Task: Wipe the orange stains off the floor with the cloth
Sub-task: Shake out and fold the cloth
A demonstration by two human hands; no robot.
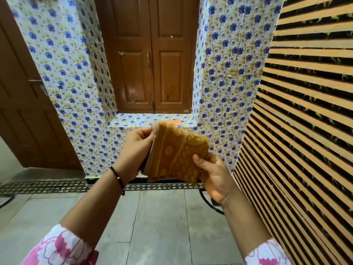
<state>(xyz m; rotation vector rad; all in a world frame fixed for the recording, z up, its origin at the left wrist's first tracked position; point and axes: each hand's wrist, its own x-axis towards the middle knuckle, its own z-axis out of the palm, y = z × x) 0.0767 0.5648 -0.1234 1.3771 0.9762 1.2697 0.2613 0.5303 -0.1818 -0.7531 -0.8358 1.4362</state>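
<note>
A folded mustard-yellow patterned cloth (179, 152) is held up in front of me, well above the floor. My left hand (133, 150) grips its left edge with the fingers curled around the folds. My right hand (212, 175) holds its lower right corner from beneath, thumb on top. The grey stone floor (158, 222) lies below my arms; no orange stain shows on the visible part. A faint orange patch (174, 122) shows on the tiled ledge just behind the cloth's top edge.
A blue-flowered tiled wall (225, 77) with a recessed ledge (145, 118) and brown wooden shutters (150, 54) faces me. A brown door (21, 111) stands at left, a striped slatted panel (305, 111) at right. A patterned border strip (47, 186) runs along the floor, with a black cable (207, 202) beyond it.
</note>
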